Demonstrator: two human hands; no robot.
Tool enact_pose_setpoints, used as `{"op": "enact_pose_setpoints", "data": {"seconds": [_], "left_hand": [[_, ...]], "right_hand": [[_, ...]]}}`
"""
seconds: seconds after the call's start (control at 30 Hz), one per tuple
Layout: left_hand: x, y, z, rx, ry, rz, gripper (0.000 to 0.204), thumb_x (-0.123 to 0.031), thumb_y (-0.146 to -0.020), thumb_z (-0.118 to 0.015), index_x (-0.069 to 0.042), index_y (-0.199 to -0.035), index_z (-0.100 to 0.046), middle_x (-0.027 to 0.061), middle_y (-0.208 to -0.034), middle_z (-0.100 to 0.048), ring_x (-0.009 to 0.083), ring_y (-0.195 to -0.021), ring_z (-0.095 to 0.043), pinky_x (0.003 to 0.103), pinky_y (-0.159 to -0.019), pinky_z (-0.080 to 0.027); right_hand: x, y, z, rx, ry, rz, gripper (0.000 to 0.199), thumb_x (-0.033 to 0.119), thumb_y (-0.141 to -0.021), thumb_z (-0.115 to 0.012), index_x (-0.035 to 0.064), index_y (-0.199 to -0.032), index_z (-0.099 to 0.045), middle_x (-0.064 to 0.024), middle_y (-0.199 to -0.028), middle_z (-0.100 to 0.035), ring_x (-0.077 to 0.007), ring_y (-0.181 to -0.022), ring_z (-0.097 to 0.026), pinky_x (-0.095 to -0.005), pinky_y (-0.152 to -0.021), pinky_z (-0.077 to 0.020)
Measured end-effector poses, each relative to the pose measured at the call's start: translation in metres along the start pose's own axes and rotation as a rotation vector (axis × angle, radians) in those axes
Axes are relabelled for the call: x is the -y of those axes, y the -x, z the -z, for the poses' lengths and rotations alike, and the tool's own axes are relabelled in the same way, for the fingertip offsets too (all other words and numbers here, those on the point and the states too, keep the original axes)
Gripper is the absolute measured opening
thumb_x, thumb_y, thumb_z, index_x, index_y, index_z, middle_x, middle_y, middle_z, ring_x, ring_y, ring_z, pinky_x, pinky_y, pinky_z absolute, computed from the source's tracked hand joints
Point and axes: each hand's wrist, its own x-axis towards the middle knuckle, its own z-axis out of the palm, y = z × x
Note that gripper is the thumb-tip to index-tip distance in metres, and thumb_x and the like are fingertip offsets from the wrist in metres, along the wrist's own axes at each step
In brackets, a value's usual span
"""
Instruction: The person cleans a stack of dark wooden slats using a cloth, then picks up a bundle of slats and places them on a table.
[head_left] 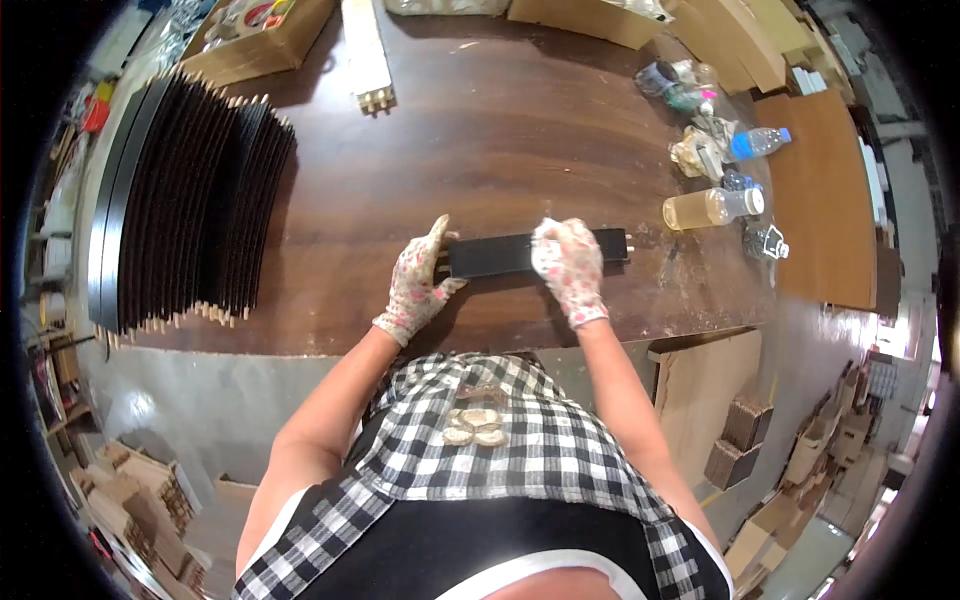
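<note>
A dark brown wooden table [480, 130] carries everything, and the black panel [500, 254] lies close to its near edge, just in front of the person. The panel's long axis runs left to right, parallel to that near edge, its right end pointing toward the bottles and showing small pale pegs.

The broad middle of the table beyond the panel is bare wood, giving open room up to the far edge. To the left, a fanned stack of black panels [190, 200] stands on edge along the left side, well apart from the hands. At the far edge lie a pale wooden strip [366, 50] and cardboard boxes [262, 40]. Near the right edge sit a bottle of amber liquid [712, 208], a clear water bottle with a blue cap [760, 142] and a clutter of small wrappers.

The left hand [418, 285], in a flowered glove, is spread fairly wide, fingers extended, and cups the left end of the panel. The right hand [568, 265], gloved alike, is curled down over the panel's top right of its middle, fingers closed against it; whether it grips or just presses, I cannot tell.
</note>
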Motion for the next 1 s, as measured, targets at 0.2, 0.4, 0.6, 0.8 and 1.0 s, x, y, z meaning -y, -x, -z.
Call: {"op": "enact_pose_setpoints", "data": {"seconds": [0.2,0.4,0.6,0.8,1.0], "left_hand": [[0.000,0.001,0.004,0.016,-0.161,-0.111,0.094,0.000,-0.060,-0.079,-0.004,-0.143,-0.033,0.0110,-0.115,-0.060,0.0273,-0.101,-0.058,0.035,-0.082,-0.054],[0.004,0.001,0.002,-0.002,-0.097,-0.092,0.092,-0.003,-0.059,-0.080,-0.005,-0.141,-0.037,0.0105,-0.112,-0.062,0.0282,-0.098,-0.058,0.037,-0.084,-0.051],[0.006,0.002,0.003,-0.006,-0.107,-0.102,0.091,-0.004,-0.060,-0.079,-0.005,-0.141,-0.038,0.0101,-0.113,-0.062,0.0291,-0.098,-0.058,0.038,-0.085,-0.050],[0.005,0.002,0.004,-0.005,-0.102,-0.094,0.092,-0.003,-0.059,-0.080,-0.005,-0.140,-0.038,0.0105,-0.114,-0.061,0.0303,-0.101,-0.057,0.039,-0.087,-0.048],[0.007,0.003,0.003,0.000,-0.084,-0.080,0.093,-0.002,-0.058,-0.079,-0.005,-0.141,-0.038,0.0103,-0.115,-0.061,0.0306,-0.101,-0.057,0.039,-0.087,-0.048]], "right_hand": [[-0.014,-0.037,0.047,0.590,-0.093,-0.392,0.022,0.029,-0.078,-0.070,0.0076,-0.080,-0.066,-0.0142,-0.084,-0.066,-0.0297,-0.083,-0.064,-0.0393,-0.077,-0.0501],[0.011,-0.058,0.039,0.680,0.010,-0.206,0.028,0.033,-0.071,-0.074,0.0067,-0.078,-0.068,-0.0130,-0.083,-0.069,-0.0290,-0.081,-0.066,-0.0380,-0.075,-0.0505],[0.016,-0.061,0.029,0.712,-0.028,-0.213,0.027,0.032,-0.069,-0.075,0.0066,-0.075,-0.069,-0.0133,-0.079,-0.068,-0.0275,-0.077,-0.066,-0.0376,-0.073,-0.0509],[0.013,-0.066,0.036,0.800,0.032,-0.201,0.027,0.033,-0.067,-0.074,0.0063,-0.074,-0.070,-0.0131,-0.073,-0.068,-0.0270,-0.070,-0.066,-0.0359,-0.068,-0.0514],[0.004,-0.066,0.038,0.798,-0.037,-0.357,0.026,0.033,-0.067,-0.076,0.0076,-0.072,-0.070,-0.0109,-0.073,-0.067,-0.0248,-0.071,-0.066,-0.0348,-0.068,-0.0504]]}}
